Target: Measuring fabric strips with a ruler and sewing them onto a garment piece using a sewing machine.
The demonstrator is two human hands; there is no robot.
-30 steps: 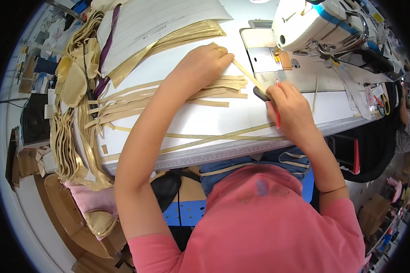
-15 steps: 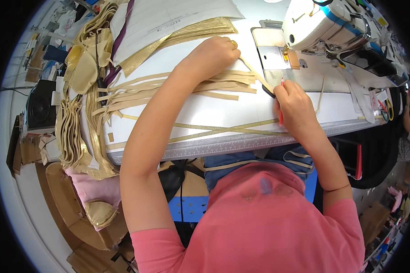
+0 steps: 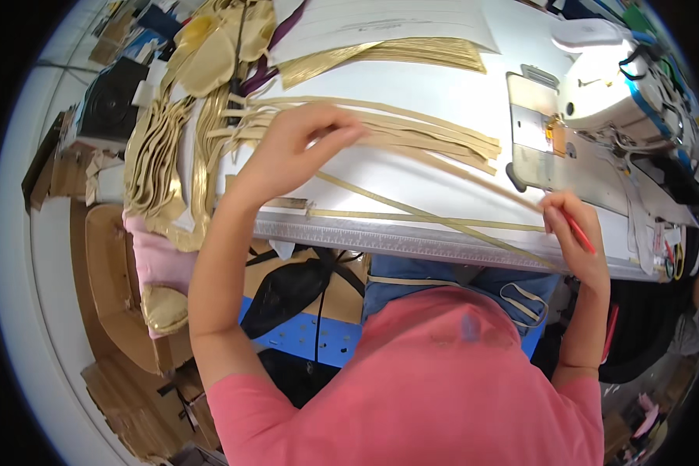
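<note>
A beige fabric strip (image 3: 474, 178) stretches above the table between my two hands, slightly blurred. My left hand (image 3: 299, 147) pinches its left end between thumb and fingers. At the right, my right hand (image 3: 576, 233) is closed on the strip's other end. It also grips a slim red pen-shaped tool (image 3: 579, 233). Beneath the stretched strip, a bundle of beige strips (image 3: 443, 140) lies across the white table. Two narrow olive-gold strips (image 3: 388, 203) cross each other nearer to me. A clear ruler (image 3: 412, 245) runs along the table's front edge.
A white sewing machine (image 3: 610, 89) stands at the right, with its metal plate (image 3: 532, 144) beside it. Gold fabric pieces (image 3: 419, 54) lie under white paper (image 3: 388, 27) at the back. Gathered gold fabric (image 3: 155, 159) hangs over the left edge. Scissors (image 3: 678, 262) lie far right.
My left hand has moved left and toward me, from beside the machine plate to over the bundle. My right hand has moved slightly nearer to me, and the strip between them is pulled longer. The view has shifted.
</note>
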